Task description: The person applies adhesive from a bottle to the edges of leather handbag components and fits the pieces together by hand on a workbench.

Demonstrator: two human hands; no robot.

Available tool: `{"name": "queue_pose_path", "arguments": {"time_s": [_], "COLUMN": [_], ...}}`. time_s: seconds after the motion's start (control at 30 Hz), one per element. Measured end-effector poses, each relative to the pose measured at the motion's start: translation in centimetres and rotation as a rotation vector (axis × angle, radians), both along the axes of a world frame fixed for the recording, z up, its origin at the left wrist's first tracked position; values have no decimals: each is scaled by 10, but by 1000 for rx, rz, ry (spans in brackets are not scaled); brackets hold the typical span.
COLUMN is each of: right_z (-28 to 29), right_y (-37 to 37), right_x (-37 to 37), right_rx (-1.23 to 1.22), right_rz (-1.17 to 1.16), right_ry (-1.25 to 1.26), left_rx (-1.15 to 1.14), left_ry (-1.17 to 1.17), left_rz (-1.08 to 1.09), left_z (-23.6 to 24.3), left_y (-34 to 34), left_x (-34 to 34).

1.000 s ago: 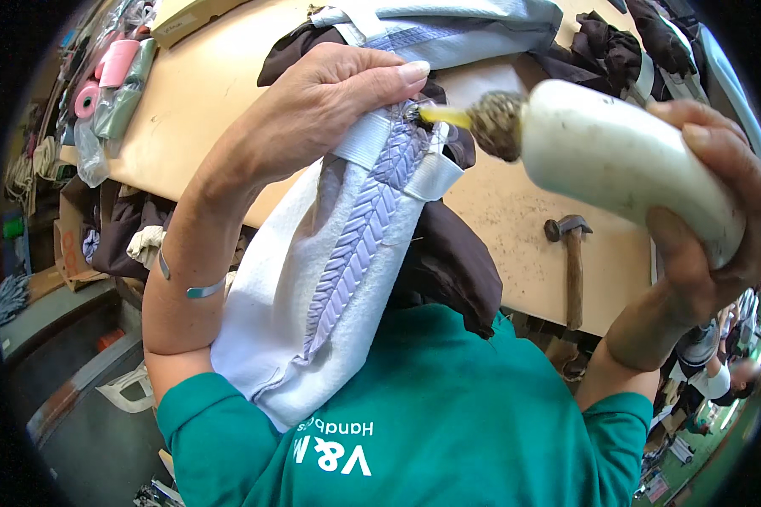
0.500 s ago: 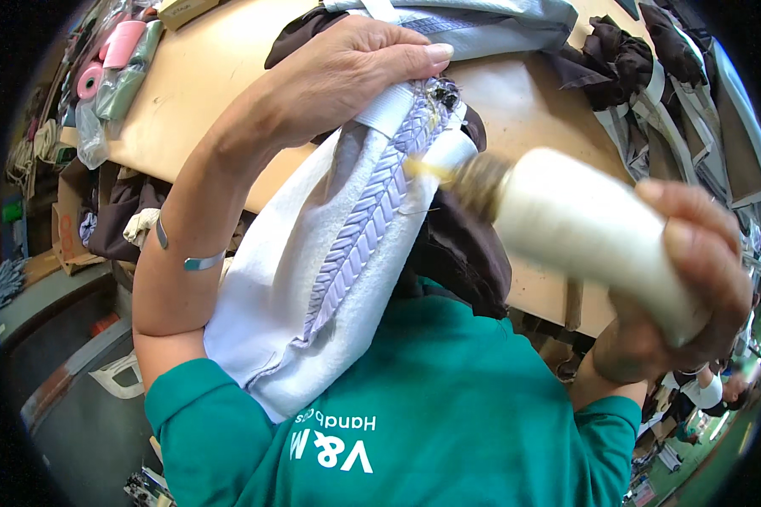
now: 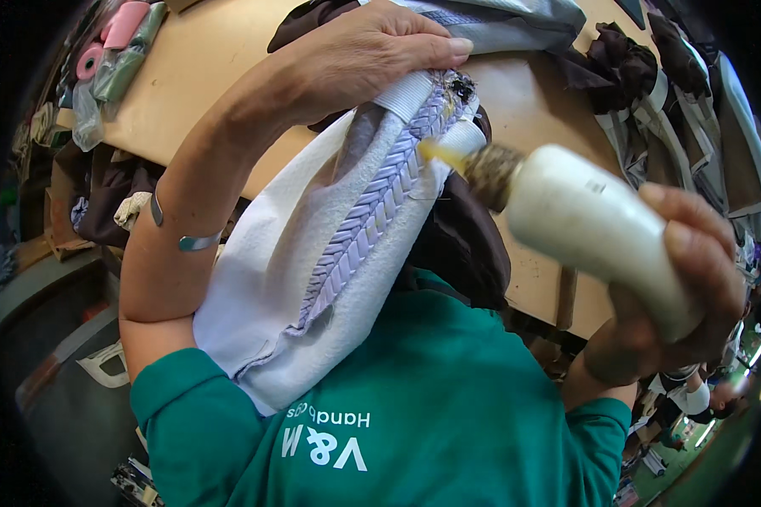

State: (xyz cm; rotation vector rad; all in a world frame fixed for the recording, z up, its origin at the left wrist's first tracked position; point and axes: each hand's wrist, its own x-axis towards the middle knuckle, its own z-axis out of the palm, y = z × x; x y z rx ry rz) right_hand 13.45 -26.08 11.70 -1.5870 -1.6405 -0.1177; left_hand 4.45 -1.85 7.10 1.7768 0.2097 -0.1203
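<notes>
My left hand (image 3: 380, 46) pinches the upper end of a white bag piece (image 3: 338, 346), with the thumb pressed on top. Down that piece runs a lilac braided strip (image 3: 368, 215) with a dark, frayed patch (image 3: 460, 86) at its upper end. Around a white squeeze bottle (image 3: 583, 211) the fingers of my right hand (image 3: 702, 262) are wrapped. The bottle is tilted, its yellow nozzle (image 3: 441, 155) at the braid's right edge; whether it touches cannot be made out. A dirty brown collar (image 3: 492, 175) surrounds the nozzle's base. Dark brown lining (image 3: 465, 245) hangs behind the piece.
Another light-coloured bag piece (image 3: 516, 25) lies on the tan table (image 3: 186, 93) beyond my left hand. Brown and white pieces (image 3: 651, 93) are heaped at the right. Pink thread spools (image 3: 127, 25) and bagged green rolls (image 3: 127, 68) are at the far left.
The bag piece and my left hand have shifted slightly upward in view. The bottle appears steadier and less blurred, its nozzle still beside the braid. Both grips are unchanged.
</notes>
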Motion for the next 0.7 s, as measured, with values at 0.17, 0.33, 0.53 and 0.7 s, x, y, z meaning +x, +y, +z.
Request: {"name": "queue_pose_path", "arguments": {"time_s": [0.17,0.33,0.53,0.7], "right_z": [3,2,-1,10], "right_y": [8,15,15,14], "right_x": [-4,9,4,5], "right_rx": [-45,-11,36,-76], "right_rz": [178,-121,-46,68], "right_ry": [-9,-14,37,-17], "left_rx": [-28,-69,-1,-74], "left_ry": [11,10,-88,-7], "left_rz": [-49,-8,-23,-37], "left_z": [-5,-2,-5,-2], "left_y": [6,2,3,2], "left_x": [-2,-2,-3,-2]}}
